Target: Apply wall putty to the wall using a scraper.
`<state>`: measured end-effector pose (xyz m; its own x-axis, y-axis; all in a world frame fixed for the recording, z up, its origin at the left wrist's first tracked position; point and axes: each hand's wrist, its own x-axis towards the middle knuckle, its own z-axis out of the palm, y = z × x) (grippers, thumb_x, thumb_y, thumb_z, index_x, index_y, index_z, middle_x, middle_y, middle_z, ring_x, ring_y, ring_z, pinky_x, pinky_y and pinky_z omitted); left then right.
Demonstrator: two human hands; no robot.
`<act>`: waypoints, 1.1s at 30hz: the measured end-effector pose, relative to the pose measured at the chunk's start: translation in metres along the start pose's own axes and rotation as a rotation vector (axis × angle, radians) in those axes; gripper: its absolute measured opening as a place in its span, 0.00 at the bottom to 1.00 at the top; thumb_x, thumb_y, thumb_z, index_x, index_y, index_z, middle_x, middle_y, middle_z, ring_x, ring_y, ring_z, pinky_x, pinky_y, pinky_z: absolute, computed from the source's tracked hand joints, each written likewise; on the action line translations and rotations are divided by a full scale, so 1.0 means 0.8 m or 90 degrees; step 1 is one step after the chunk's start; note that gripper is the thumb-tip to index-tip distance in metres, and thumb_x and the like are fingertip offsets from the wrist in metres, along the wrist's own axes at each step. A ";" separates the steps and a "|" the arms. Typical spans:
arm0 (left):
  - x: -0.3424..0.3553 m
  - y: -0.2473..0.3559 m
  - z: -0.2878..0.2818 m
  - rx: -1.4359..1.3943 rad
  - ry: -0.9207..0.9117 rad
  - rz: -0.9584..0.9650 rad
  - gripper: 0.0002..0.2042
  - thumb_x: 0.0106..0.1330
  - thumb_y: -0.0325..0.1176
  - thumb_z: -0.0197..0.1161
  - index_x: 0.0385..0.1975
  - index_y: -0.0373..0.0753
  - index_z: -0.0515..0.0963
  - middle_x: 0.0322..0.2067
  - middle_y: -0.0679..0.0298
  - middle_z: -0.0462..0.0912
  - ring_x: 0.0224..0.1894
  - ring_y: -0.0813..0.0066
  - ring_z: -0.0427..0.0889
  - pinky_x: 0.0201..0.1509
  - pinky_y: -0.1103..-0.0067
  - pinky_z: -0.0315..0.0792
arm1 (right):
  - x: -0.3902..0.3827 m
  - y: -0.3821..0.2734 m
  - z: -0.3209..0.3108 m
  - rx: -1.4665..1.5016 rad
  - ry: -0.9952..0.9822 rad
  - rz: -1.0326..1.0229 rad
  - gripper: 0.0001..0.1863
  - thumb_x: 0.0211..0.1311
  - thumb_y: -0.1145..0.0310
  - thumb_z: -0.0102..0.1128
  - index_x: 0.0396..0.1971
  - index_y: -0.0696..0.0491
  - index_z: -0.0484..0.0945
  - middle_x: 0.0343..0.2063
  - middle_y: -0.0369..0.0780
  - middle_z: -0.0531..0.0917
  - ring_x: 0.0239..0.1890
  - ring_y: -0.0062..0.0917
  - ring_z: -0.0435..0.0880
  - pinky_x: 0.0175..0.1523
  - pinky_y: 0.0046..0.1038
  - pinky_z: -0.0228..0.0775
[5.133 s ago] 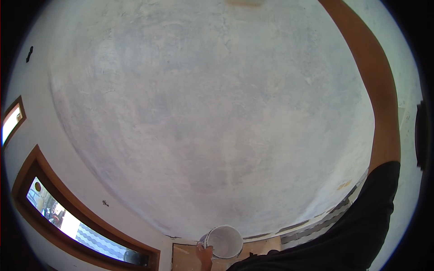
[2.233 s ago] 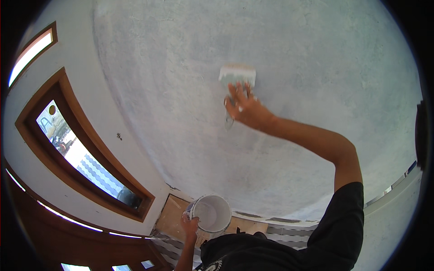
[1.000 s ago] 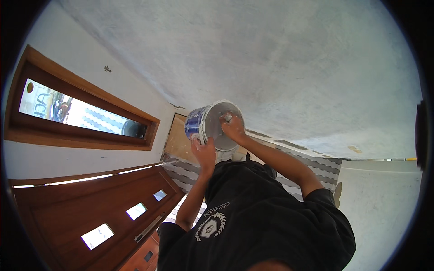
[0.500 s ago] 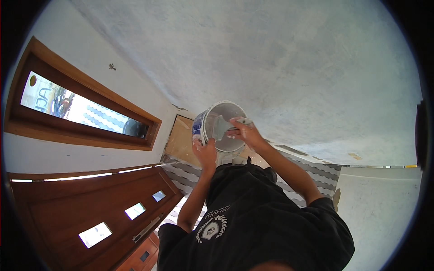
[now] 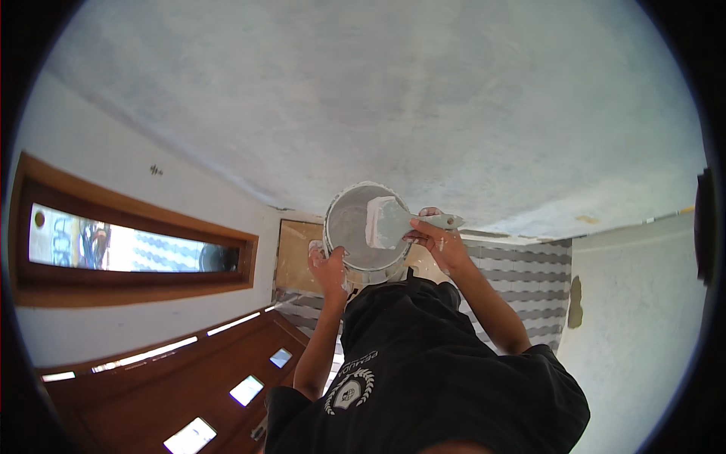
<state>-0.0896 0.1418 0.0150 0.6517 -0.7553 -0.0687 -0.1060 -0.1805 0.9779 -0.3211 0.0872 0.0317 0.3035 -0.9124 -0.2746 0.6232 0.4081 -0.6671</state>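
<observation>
One brush (image 5: 389, 222), pinched by right fingers (image 5: 434, 230), points left of them over the bucket (image 5: 349, 221), which left fingers (image 5: 337, 255) clasp. Probably loading step; next move needs steady lifting.

The brush (image 5: 395, 224) seems pale green, the bucket (image 5: 345, 227) greyish, the shirt (image 5: 446, 363) black, the floor (image 5: 525, 291) wavy-striped grey.

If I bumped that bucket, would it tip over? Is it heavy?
The bucket might tip or swing, since only the left hand clearly grips it. It is probably not too heavy, as one hand seems to steady it. It may feel slippery around the top, which looks smeared with white.
</observation>
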 end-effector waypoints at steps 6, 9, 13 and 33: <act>0.022 -0.019 0.026 0.050 -0.093 -0.032 0.11 0.43 0.27 0.61 0.25 0.29 0.69 0.22 0.58 0.73 0.26 0.65 0.70 0.33 0.70 0.66 | -0.016 -0.005 -0.001 0.005 0.083 -0.037 0.17 0.57 0.75 0.64 0.47 0.62 0.76 0.37 0.40 0.83 0.35 0.24 0.82 0.43 0.27 0.76; 0.024 -0.014 0.041 0.018 -0.142 0.005 0.11 0.45 0.27 0.61 0.26 0.35 0.67 0.19 0.63 0.68 0.14 0.74 0.68 0.15 0.77 0.62 | -0.024 -0.004 -0.007 -0.113 0.085 -0.140 0.16 0.57 0.75 0.64 0.45 0.64 0.78 0.36 0.41 0.84 0.37 0.22 0.82 0.43 0.25 0.75; 0.026 -0.006 0.053 0.045 -0.205 0.013 0.11 0.44 0.25 0.61 0.26 0.36 0.66 0.18 0.64 0.68 0.12 0.75 0.66 0.14 0.78 0.61 | -0.035 -0.001 -0.033 -0.118 0.129 -0.153 0.13 0.58 0.75 0.64 0.43 0.62 0.80 0.34 0.40 0.84 0.36 0.20 0.82 0.42 0.25 0.75; 0.021 0.025 0.071 -0.030 -0.248 -0.005 0.10 0.40 0.22 0.60 0.19 0.34 0.64 0.18 0.65 0.66 0.20 0.74 0.63 0.23 0.75 0.60 | -0.061 -0.060 -0.006 -0.687 0.007 -0.605 0.10 0.53 0.78 0.65 0.37 0.57 0.84 0.38 0.44 0.86 0.37 0.29 0.87 0.42 0.26 0.78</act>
<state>-0.1236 0.0899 0.0223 0.3168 -0.9386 -0.1367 -0.0615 -0.1641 0.9845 -0.3690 0.1117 0.0737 0.0818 -0.8227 0.5626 -0.2590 -0.5626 -0.7851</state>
